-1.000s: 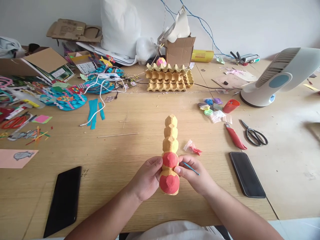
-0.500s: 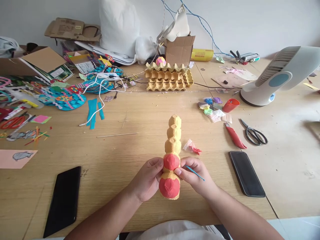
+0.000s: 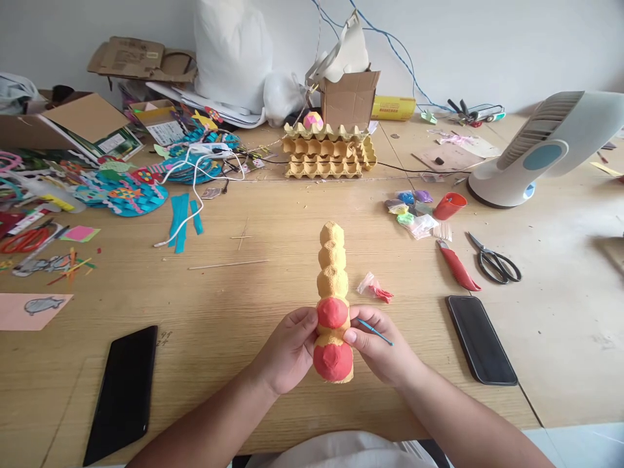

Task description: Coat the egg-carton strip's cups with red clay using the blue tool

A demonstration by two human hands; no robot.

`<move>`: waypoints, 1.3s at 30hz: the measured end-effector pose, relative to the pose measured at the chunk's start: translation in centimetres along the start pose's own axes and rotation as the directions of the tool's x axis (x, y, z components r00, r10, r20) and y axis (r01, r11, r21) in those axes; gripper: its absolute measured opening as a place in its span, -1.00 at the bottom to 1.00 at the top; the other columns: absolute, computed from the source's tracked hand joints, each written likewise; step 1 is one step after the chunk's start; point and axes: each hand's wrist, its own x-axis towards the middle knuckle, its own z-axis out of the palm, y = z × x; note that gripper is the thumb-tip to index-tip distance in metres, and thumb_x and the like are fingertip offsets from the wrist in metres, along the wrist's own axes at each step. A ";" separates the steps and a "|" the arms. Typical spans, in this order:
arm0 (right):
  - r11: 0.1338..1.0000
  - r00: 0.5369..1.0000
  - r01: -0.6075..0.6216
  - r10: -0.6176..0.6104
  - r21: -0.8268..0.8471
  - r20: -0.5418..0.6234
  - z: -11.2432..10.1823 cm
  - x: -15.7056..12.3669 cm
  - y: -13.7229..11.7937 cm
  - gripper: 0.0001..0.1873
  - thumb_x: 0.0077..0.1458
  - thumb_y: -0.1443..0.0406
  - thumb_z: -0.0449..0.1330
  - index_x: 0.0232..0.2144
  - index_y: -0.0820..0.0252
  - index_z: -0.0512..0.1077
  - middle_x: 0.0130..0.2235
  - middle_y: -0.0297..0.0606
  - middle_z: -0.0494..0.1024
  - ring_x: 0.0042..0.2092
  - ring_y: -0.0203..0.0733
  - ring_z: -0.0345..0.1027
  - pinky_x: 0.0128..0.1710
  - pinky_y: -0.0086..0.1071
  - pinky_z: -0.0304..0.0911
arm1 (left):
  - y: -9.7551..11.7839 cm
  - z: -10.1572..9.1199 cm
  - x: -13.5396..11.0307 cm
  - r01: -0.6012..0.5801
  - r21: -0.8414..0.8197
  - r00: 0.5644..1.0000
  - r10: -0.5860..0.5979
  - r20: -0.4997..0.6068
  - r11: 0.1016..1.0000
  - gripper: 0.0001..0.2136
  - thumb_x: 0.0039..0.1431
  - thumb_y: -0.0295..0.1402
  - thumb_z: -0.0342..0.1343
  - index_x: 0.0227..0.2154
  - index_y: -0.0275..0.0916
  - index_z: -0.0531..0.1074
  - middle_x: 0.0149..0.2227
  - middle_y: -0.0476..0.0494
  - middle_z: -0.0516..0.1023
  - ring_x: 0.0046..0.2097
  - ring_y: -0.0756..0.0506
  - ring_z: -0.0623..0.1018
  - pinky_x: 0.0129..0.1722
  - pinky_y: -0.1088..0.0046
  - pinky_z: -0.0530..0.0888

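Note:
A strip of yellow egg-carton cups (image 3: pixel 332 273) lies lengthwise at the middle of the wooden table (image 3: pixel 273 286). Its two nearest cups are covered in red clay (image 3: pixel 333 359). My left hand (image 3: pixel 287 348) grips the strip's left side at the red cups, fingers curled around it. My right hand (image 3: pixel 377 344) presses its thumb against the right side and pinches a thin blue stick (image 3: pixel 375 331) between its fingers.
A small bag with red clay (image 3: pixel 374 287) lies just right of the strip. One black phone (image 3: pixel 125 392) lies at the left, another (image 3: pixel 480 339) at the right. Red knife (image 3: pixel 457 268), scissors (image 3: pixel 494 263), red cup (image 3: pixel 449 206), fan (image 3: pixel 541 153), stacked egg trays (image 3: pixel 327 153).
The far end of the carton strip swung slightly right, then back to the left. Both hands kept their grip at the red cups.

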 end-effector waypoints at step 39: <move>0.984 0.998 -0.025 0.033 0.174 -0.044 1.1 -0.4 0.4 -0.74 -0.04 0.19 0.52 -0.48 0.18 0.54 -0.45 -0.38 0.55 -0.38 -0.31 0.34 -0.30 -0.40 0.24 | -0.7 -0.5 0.4 -0.058 0.031 0.998 0.059 -0.027 0.998 -0.68 0.07 -0.06 0.37 -0.45 -0.25 0.60 -0.42 -0.10 0.57 -0.35 -0.06 0.48 -0.29 0.40 0.40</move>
